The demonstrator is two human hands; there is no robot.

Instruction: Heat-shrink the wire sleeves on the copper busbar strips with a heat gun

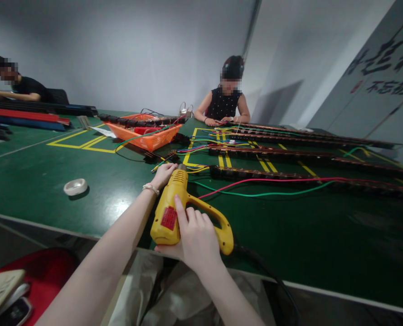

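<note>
A yellow heat gun with a red label lies on its side at the near table edge, its nozzle facing away from me. My right hand grips its body from the right, thumb beneath and index finger stretched along the top. Just left of the nozzle, my left hand is closed, and its fingertips are partly hidden. Yellow and green wire ends show right beyond that hand. More yellow wires run from behind the nozzle to the nearest long black wired strip.
An orange basket holding wired parts stands beyond my left hand. A white ring-shaped roll lies to the left. Red and green wires cross the table at right. A black cord hangs over the near edge. Two people sit across the table.
</note>
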